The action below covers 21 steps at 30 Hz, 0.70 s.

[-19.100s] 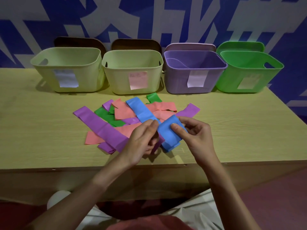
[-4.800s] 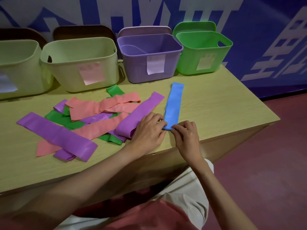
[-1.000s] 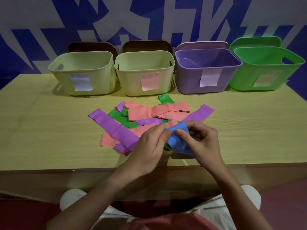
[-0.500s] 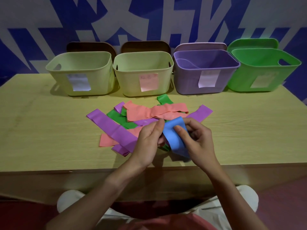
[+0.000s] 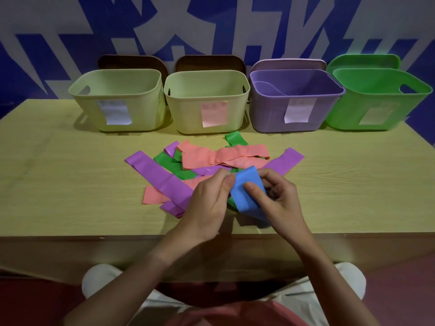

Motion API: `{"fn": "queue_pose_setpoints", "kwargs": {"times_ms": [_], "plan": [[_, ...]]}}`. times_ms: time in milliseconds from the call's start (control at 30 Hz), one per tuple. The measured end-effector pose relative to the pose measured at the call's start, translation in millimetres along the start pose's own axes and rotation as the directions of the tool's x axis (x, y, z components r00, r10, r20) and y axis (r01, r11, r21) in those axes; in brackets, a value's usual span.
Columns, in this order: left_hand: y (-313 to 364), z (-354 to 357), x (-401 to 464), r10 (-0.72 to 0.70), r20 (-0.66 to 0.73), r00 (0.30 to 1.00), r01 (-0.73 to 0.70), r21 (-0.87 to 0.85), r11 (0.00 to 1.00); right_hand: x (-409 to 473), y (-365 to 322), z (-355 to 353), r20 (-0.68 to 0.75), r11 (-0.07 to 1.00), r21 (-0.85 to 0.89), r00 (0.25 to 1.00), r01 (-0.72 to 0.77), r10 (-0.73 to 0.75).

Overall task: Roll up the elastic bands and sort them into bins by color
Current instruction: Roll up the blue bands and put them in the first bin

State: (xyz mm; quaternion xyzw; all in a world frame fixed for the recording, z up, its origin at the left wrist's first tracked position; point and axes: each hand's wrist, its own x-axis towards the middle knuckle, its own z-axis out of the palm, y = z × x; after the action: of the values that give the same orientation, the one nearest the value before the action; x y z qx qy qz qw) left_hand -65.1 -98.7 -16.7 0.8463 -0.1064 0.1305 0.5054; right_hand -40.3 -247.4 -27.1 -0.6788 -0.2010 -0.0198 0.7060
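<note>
A blue elastic band (image 5: pixel 246 198), partly rolled, is held just above the table's near edge. My left hand (image 5: pixel 208 203) pinches its left side and my right hand (image 5: pixel 277 201) grips it with the thumb pressed on its front. Behind them lies a loose pile: pink bands (image 5: pixel 223 156), purple bands (image 5: pixel 155 171) and green bands (image 5: pixel 234 140). Along the back stand two pale yellow bins (image 5: pixel 117 78) (image 5: pixel 207 80), a purple bin (image 5: pixel 296 90) and a green bin (image 5: pixel 381 88), each with a paper label.
The wooden table (image 5: pixel 58 172) runs wide to both sides of the pile. Lids lean behind the bins against a blue and white wall. My knees show below the table's front edge.
Over the last second the blue band has turned between my hands, showing more flat front surface. Earlier it lay stretched out flat on the table beside the pile.
</note>
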Motion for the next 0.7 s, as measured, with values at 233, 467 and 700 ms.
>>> {"fn": "queue_pose_setpoints", "kwargs": {"times_ms": [233,467,700], "plan": [[14.0,-1.1,2.8,-0.312,0.24,0.919,0.389,-0.672,0.63,0.8,-2.5,-4.8,0.029,0.997,-0.054,0.999,0.045,-0.044],[2.4,2.5,1.9,-0.249,0.091,0.964,0.265,-0.339,0.903,0.0,0.4,-6.4,-0.014,0.999,-0.047,1.0,0.025,-0.026],[0.7,2.6,-1.3,-0.074,0.065,0.995,0.084,-0.178,0.98,1.3,-1.0,-2.1,-0.009,0.999,-0.031,1.0,0.029,-0.03]]}}
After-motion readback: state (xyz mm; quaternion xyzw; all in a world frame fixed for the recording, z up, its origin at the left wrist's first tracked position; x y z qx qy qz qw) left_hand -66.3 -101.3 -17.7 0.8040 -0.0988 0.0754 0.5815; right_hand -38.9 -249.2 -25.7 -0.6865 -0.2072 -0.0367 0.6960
